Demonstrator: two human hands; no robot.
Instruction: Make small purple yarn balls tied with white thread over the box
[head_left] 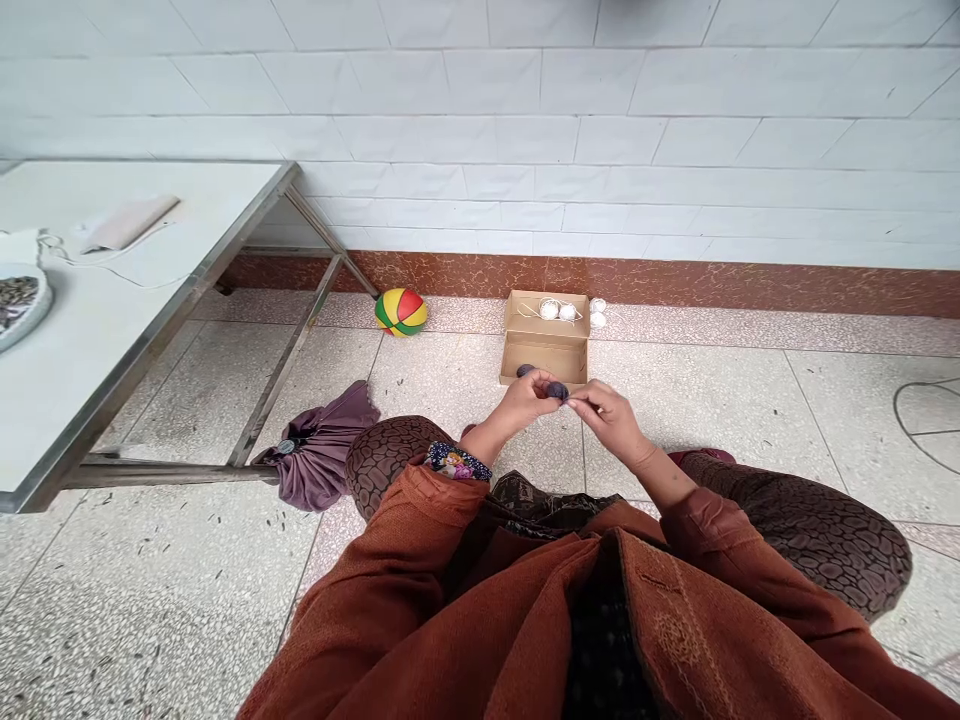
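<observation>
Cardboard box (555,352) lies open on the tiled floor; it serves as landmark. In its wall-side half: two white yarn balls (549,309), loose strands trailing from them. Just right of the box, two more white balls (598,320), one nearer the wall than the other. All four look wound, by judgement.

Dark yarn ball (556,391) is in hand, at the near edge of the box, not set down. Left hand (529,395) is closed around it. Right hand (604,408) meets it from the right, fingertips brought in at its end; cannot tell whether they pinch a strand or only touch the ball. Second dark ball (525,370) shows at the box's near-left corner, partly behind the left hand; cannot tell whether it is held or resting.

Progress, judged: the dark ball looks mostly wound, handling unfinished; whether its end is secured is too small to tell. White strands remain untucked.
</observation>
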